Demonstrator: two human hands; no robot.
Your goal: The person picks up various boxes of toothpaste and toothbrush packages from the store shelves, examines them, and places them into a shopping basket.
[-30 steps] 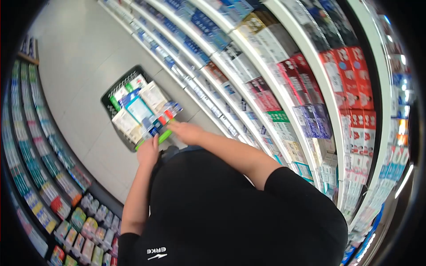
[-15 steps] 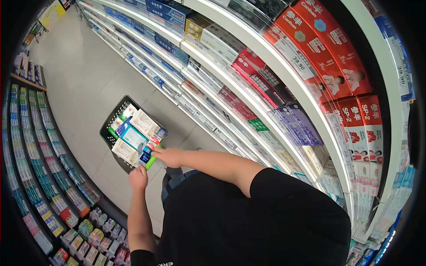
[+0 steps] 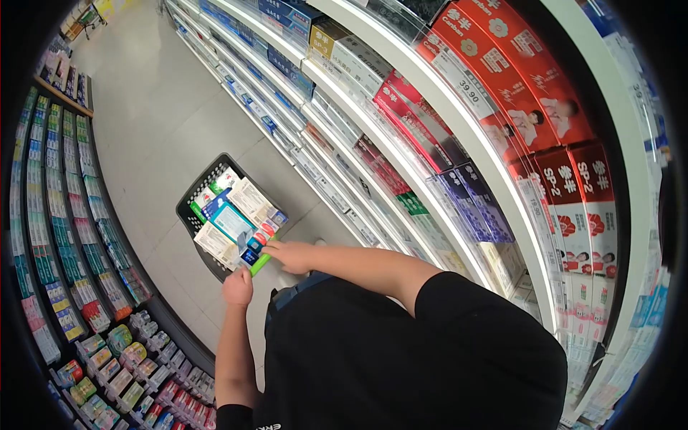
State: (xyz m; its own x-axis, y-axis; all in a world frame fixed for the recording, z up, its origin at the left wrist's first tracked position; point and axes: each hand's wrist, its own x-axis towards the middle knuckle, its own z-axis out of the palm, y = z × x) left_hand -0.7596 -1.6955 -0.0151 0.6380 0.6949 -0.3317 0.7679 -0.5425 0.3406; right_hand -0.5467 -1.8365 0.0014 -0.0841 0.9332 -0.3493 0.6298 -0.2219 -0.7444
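Observation:
A dark shopping cart (image 3: 192, 188) stands in front of me on the floor, with a bright green handle (image 3: 261, 263) on its near side. My left hand (image 3: 238, 287) is closed around the left end of that handle. Farther right, my right hand (image 3: 289, 256) lies over the handle, its fingers bent round it and partly hidden. Inside the cart are several packages: a teal-edged white box (image 3: 231, 221), pale printed boxes (image 3: 251, 198) and a green-and-white pack (image 3: 224, 180). Small dark blue and red items (image 3: 258, 240) sit close to the handle by my right fingers.
Lit shelves of toothpaste boxes run along my right, with red boxes (image 3: 527, 122) and purple boxes (image 3: 462, 197). Along my left is a curved rack (image 3: 93, 244) of packaged goods. Grey tiled floor (image 3: 154, 122) stretches ahead between them; another cart (image 3: 92, 18) is far off.
The cart and both hands appear slightly farther right in view, and the shelves have shifted. Both hands keep their places on the handle.

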